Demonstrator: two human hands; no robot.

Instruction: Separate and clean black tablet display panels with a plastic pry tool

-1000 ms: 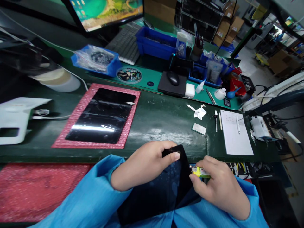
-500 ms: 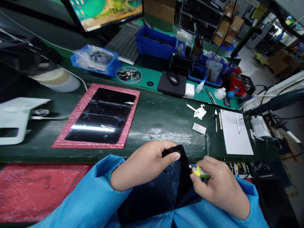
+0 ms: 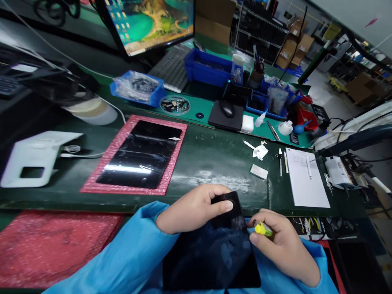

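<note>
My left hand (image 3: 197, 208) grips the upper edge of a black tablet (image 3: 211, 257), thumb on its dark glossy face and fingers behind. The tablet leans over my lap, below the bench edge, with pale smudges on its surface. Just right of its upper corner, my right hand (image 3: 283, 243) is closed around a small yellow lighter (image 3: 262, 229), its top end pointing toward the tablet's side. Most of the lighter's body is hidden in my fingers. On the bench, another black glossy panel (image 3: 141, 155) lies on a pink bubble-wrap sheet (image 3: 88, 183).
A white paper (image 3: 306, 179) with a pen lies at the right, near a small whitish block (image 3: 259, 171). Behind are a mouse (image 3: 226, 109), blue bins (image 3: 208, 69) and a monitor (image 3: 153, 20). A white stand (image 3: 36, 159) is at the left. An open drawer (image 3: 321, 228) holds tools.
The lighter has turned in my right hand and moved slightly away from the tablet's edge. The tablet's face has tilted more toward me. The camera view has shifted a little left.
</note>
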